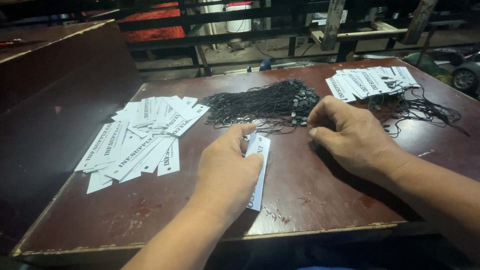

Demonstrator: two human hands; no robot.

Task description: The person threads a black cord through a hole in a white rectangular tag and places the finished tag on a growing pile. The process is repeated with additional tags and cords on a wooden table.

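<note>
My left hand grips a narrow white paper tag above the front middle of a dark red-brown table. My right hand rests palm down, its fingers curled at the right edge of a heap of black strings with small plastic locks; whether a string is pinched there is hidden. A spread pile of white printed tags lies left of my left hand. At the far right lies a stack of tags with black strings on them.
Loose black strings trail off the strung tags toward the table's right edge. A dark raised surface stands to the left. Metal rails and a white cylinder are behind the table.
</note>
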